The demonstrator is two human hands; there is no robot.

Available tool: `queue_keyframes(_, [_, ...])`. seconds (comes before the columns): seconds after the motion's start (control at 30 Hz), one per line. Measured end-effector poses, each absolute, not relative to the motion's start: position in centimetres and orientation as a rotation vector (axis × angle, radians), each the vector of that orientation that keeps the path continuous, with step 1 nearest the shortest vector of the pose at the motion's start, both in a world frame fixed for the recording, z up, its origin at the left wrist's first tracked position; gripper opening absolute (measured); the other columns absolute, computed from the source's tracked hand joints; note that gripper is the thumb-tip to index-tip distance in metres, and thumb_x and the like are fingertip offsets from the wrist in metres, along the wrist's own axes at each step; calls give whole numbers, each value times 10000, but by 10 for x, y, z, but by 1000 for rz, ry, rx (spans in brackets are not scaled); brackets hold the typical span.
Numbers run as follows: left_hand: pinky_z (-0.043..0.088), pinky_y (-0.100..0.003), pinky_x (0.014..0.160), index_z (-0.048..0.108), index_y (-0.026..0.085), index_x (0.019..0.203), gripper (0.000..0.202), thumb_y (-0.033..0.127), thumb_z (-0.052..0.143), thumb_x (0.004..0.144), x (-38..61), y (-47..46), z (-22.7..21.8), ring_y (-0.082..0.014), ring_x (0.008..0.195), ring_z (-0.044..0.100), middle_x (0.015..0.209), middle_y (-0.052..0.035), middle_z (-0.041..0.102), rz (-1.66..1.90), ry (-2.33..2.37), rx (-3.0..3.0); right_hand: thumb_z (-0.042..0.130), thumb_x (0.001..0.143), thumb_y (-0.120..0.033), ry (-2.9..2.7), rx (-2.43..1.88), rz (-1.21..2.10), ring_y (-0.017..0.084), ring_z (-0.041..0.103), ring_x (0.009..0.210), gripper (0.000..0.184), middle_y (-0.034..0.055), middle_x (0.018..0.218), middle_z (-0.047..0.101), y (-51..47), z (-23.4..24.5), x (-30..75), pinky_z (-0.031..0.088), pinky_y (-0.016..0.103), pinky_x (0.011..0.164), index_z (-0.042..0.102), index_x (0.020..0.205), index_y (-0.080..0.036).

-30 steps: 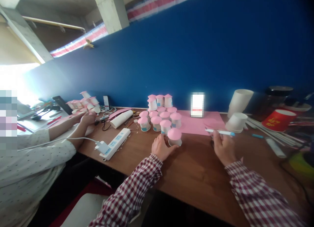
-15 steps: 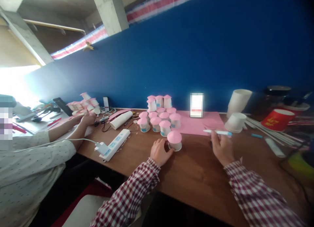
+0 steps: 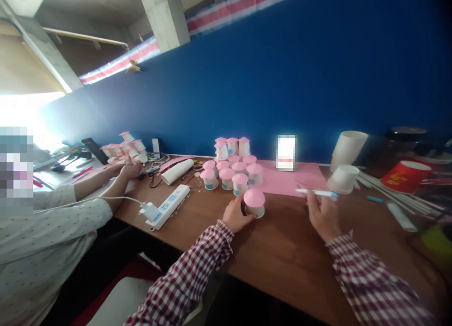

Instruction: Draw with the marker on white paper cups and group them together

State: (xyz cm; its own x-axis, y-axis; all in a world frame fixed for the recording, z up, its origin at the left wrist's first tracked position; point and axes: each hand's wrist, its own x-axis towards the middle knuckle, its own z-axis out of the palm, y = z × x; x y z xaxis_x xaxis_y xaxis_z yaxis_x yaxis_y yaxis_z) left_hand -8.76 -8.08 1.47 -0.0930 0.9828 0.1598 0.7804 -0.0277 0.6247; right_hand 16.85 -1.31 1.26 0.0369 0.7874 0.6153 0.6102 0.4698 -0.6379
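Note:
My left hand (image 3: 237, 215) curls around the base of a small white paper cup with a pink dome top (image 3: 254, 202) standing on the brown table (image 3: 282, 250). Just behind it stands a cluster of several similar pink-topped cups (image 3: 231, 168). My right hand (image 3: 322, 214) pinches a white pen with a blue cap (image 3: 317, 192), held level above the near edge of a pink paper sheet (image 3: 282, 181). Both sleeves are red-and-white check.
A white power strip (image 3: 168, 205) lies left of my hand. A person in a pale shirt (image 3: 45, 241) works at far left beside more pink-topped cups (image 3: 123, 147). White cups (image 3: 344, 178), a red cup (image 3: 404, 175) and sticks crowd the right. A blue wall runs behind.
My left hand has closed in tighter on the pink-topped cup's base. The right hand and pen have barely moved. The view shifted slightly.

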Motion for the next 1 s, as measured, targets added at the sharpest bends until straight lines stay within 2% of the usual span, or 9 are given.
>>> queue_keyframes(0.13, [457, -393, 838, 570, 198, 1088, 543, 420, 710, 613, -87, -87, 13, -267, 967, 573, 1027, -85, 635, 867, 1954, 1916, 336, 909, -506, -1661, -1228, 198, 216, 603, 635, 472, 89, 660, 652, -13, 13, 168, 451, 328, 641, 641, 869, -148])
queue_keyframes(0.27, [442, -374, 840, 562, 198, 1082, 519, 435, 688, 638, -101, -102, 14, -256, 947, 573, 990, -79, 637, 863, 2077, 1926, 342, 909, -502, -1654, -1223, 189, 214, 608, 638, 464, 86, 651, 651, -12, 12, 169, 454, 323, 648, 638, 865, -148])
queue_keyframes(0.43, [422, -344, 847, 522, 210, 1130, 545, 456, 665, 665, -135, -108, 22, -263, 1022, 557, 1040, -85, 623, 752, 2431, 1722, 341, 906, -513, -1665, -1225, 200, 214, 613, 634, 470, 83, 646, 652, -12, 10, 169, 456, 318, 639, 637, 855, -152])
queue_keyframes(0.53, [426, -332, 805, 519, 206, 1083, 527, 524, 634, 678, -151, -100, 24, -264, 1016, 561, 1045, -89, 618, 707, 2592, 1532, 341, 905, -511, -1665, -1230, 206, 218, 616, 647, 469, 85, 644, 650, -12, 11, 168, 456, 318, 637, 638, 844, -152])
queue_keyframes(0.67, [431, -328, 793, 464, 196, 1132, 700, 635, 636, 615, -162, -92, 19, -263, 1011, 567, 1052, -100, 603, 751, 2567, 1503, 351, 900, -506, -1656, -1226, 216, 220, 615, 642, 462, 86, 634, 646, -12, 12, 169, 458, 323, 636, 637, 813, -153])
queue_keyframes(0.83, [405, -332, 876, 356, 180, 1278, 825, 576, 658, 620, -166, -94, 12, -267, 1086, 528, 1131, -126, 561, 700, 2537, 1546, 348, 904, -487, -1669, -1231, 202, 224, 617, 651, 454, 84, 623, 641, -12, 11, 169, 459, 328, 639, 640, 814, -151])
queue_keyframes(0.93, [404, -335, 875, 389, 194, 1263, 775, 564, 647, 633, -166, -92, 14, -272, 1084, 525, 1149, -125, 547, 668, 2555, 1511, 344, 907, -486, -1682, -1234, 199, 222, 617, 652, 457, 82, 626, 642, -12, 11, 168, 460, 328, 645, 645, 832, -150])
queue_keyframes(1.0, [405, -338, 863, 460, 211, 1191, 670, 551, 641, 642, -165, -89, 16, -274, 1063, 531, 1111, -113, 560, 638, 2563, 1528, 340, 908, -491, -1680, -1236, 201, 220, 616, 649, 465, 83, 629, 645, -13, 11, 169, 460, 326, 646, 646, 843, -147])
